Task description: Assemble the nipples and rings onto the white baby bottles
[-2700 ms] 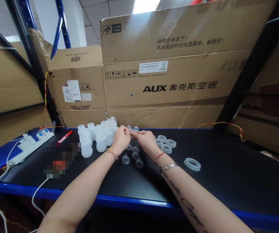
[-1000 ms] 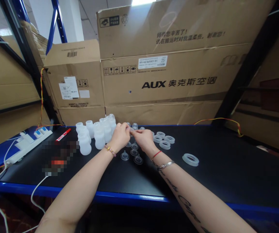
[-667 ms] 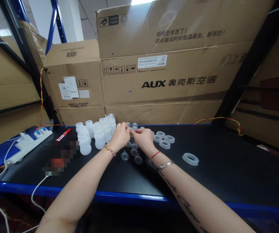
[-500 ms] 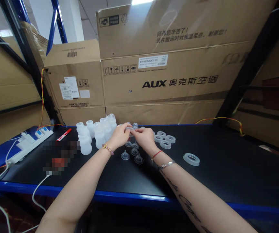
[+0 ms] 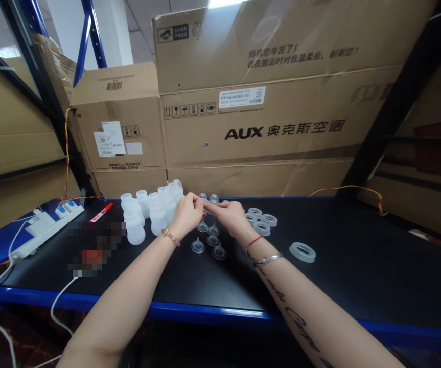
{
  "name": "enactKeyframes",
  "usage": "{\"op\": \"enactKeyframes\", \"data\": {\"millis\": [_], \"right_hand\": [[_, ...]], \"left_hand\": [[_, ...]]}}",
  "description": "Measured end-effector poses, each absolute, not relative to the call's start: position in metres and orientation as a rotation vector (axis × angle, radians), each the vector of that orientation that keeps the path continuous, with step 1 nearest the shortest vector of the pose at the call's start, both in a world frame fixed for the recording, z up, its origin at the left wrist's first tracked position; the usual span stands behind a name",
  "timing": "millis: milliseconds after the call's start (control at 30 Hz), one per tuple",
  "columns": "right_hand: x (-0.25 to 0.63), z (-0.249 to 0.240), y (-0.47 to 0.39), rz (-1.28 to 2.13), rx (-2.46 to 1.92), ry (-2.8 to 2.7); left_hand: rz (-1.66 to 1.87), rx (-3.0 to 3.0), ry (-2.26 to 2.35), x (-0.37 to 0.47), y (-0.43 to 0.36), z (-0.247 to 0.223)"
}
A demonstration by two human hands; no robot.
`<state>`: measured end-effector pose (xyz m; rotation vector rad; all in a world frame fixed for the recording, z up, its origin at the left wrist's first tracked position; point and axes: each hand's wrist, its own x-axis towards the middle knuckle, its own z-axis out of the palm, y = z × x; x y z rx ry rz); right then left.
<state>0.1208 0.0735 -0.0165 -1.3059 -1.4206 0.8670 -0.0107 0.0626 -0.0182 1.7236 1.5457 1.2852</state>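
My left hand and my right hand meet over the middle of the black table. Between their fingertips is a small translucent piece, partly covered by the fingers; both hands are closed on it. Clear nipples lie just below and behind the hands, one of them nearest the front and another to its right. To the left of my left hand stand several frosted white bottles. Several translucent rings are grouped right of my right hand, and a larger-looking ring or stack lies farther right.
Large cardboard boxes stand along the back of the table. A red marker, a pixelated object and a white power strip with cables are at the left. Dark shelf posts rise at both sides.
My left fingers have curled more around the piece. My right hand has turned slightly, and its forefinger now stretches toward the left fingertips.
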Motion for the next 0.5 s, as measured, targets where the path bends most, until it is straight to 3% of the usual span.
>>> {"op": "enactKeyframes", "data": {"millis": [133, 500], "right_hand": [[0.119, -0.019, 0.075, 0.843, -1.348, -1.479], [0.116, -0.024, 0.080, 0.744, -1.463, -1.397]], "left_hand": [[1.317, 1.871, 1.771, -0.007, 0.060, -0.019], [1.223, 2.034, 1.819, 0.004, 0.054, -0.019]]}}
